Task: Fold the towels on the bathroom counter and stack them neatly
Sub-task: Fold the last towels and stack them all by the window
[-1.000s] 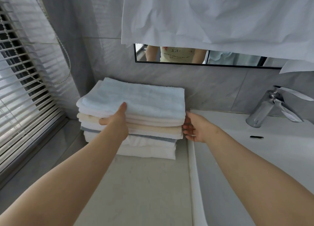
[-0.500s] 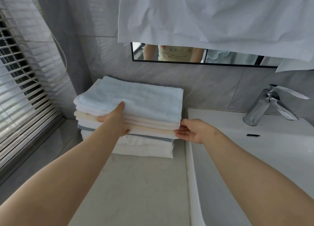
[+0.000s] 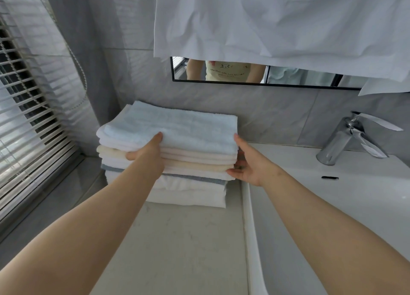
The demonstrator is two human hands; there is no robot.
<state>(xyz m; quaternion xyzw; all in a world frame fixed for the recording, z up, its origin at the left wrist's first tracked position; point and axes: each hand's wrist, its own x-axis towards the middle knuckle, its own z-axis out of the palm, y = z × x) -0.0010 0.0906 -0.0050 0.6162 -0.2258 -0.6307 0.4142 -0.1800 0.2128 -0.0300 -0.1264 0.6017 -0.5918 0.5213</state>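
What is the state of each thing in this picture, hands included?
towel stack: folded, piled on the counter, edges slightly uneven.
left hand: against the stack's front, grip unclear.
right hand: open, touching the stack's right side.
faucet: no water running.
blinds: lowered, slats partly open.
mirror: mostly covered by white cloth.
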